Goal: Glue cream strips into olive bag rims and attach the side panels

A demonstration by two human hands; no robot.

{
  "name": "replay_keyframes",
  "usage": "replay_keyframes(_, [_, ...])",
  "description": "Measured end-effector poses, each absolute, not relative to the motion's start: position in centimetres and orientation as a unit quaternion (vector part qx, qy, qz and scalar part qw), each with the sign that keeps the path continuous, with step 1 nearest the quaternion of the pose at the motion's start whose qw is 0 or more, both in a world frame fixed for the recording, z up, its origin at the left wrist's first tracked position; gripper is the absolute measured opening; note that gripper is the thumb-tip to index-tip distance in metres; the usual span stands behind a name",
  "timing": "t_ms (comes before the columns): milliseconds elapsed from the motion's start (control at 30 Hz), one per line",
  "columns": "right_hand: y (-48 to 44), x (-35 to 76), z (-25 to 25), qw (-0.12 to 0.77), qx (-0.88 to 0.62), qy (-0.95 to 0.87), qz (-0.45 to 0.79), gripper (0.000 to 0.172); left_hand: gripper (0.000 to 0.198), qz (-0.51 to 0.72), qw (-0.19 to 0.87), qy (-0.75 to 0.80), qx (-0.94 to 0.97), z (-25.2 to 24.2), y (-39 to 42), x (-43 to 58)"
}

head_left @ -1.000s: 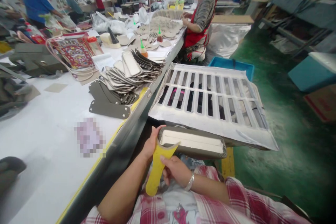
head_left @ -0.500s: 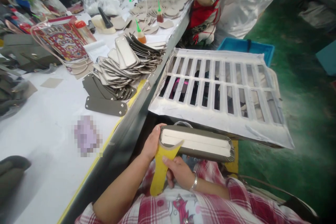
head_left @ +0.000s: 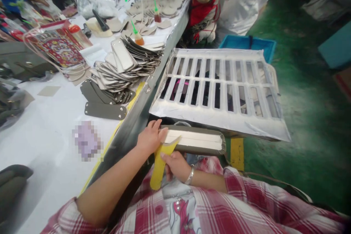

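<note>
In front of my body is a thick bag piece (head_left: 196,148), dark olive outside with a long cream-white face showing on top. My left hand (head_left: 149,138) grips its left end, thumb on the pale face and fingers over the far edge. My right hand (head_left: 178,166) is closed around a flat yellow scraper (head_left: 158,170) with a concave curved top. The scraper's pointed tip lies over the white face, near the left end. How the bag piece is supported from below is hidden.
A white slatted rack (head_left: 219,115) stands just beyond the bag piece. On the table at left lie a pile of oblong panels (head_left: 123,58), loose dark olive panels (head_left: 105,110) and a glue bottle (head_left: 138,38). A co-worker in a red apron (head_left: 201,11) stands behind the rack.
My left hand has shifted its grip, its thumb now lying on the white face and its fingers lifted higher. The scraper stays against the bag piece. The whole view has shifted slightly.
</note>
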State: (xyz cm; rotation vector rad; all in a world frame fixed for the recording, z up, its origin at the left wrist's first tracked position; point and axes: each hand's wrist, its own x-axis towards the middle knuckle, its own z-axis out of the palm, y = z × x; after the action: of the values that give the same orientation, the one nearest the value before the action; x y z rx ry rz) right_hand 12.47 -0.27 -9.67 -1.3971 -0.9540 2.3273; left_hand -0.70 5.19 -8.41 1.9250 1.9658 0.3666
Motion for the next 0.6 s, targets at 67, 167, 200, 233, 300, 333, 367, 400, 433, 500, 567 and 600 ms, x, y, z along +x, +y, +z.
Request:
replay_keyframes(67, [-0.4,12.6,-9.3,0.122,-0.485,-0.327,0.801,0.051,0.045,0.078,0.109,0.634,0.762,-7.9,5.5,-0.3])
replay_keyframes(167, [-0.4,13.5,-9.0,0.112,-0.483,-0.337,0.8,0.054,0.033,0.061,0.108,0.578,0.807,-7.9,5.8,0.7])
replay_keyframes(200, [-0.3,13.9,-8.9,0.109,-0.483,-0.337,0.801,0.055,0.032,0.065,0.112,0.58,0.804,-8.1,5.8,1.0])
replay_keyframes(233, [-0.2,14.3,-8.8,0.104,-0.483,-0.333,0.803,0.055,0.032,0.071,0.114,0.588,0.798,-8.2,5.9,1.2])
replay_keyframes(300, [0.1,14.8,-8.7,0.101,-0.485,-0.32,0.807,0.056,0.034,0.087,0.124,0.604,0.782,-8.4,6.1,1.7])
replay_keyframes(333, [0.2,14.9,-8.7,0.104,-0.484,-0.314,0.81,0.055,0.035,0.099,0.136,0.615,0.77,-8.4,6.3,1.8])
replay_keyframes(367, [0.4,14.9,-8.7,0.113,-0.484,-0.311,0.81,0.054,0.035,0.118,0.155,0.628,0.753,-8.4,6.5,1.9])
replay_keyframes(400, [0.5,14.9,-8.7,0.123,-0.485,-0.309,0.809,0.053,0.034,0.147,0.184,0.641,0.73,-8.4,6.7,2.0])
replay_keyframes(433, [0.4,14.8,-8.7,0.132,-0.486,-0.313,0.806,0.052,0.032,0.193,0.233,0.654,0.693,-8.4,6.9,1.9])
replay_keyframes(500, [0.1,14.8,-8.9,0.139,-0.483,-0.331,0.798,0.05,0.03,0.304,0.357,0.663,0.583,-8.5,6.8,1.6])
replay_keyframes(567, [-0.5,15.4,-9.3,0.131,-0.467,-0.363,0.795,0.052,0.035,0.39,0.448,0.649,0.475,-8.9,6.2,0.9])
replay_keyframes(600, [-0.8,16.0,-9.5,0.129,-0.452,-0.382,0.796,0.053,0.042,0.421,0.476,0.642,0.43,-9.2,5.6,0.5])
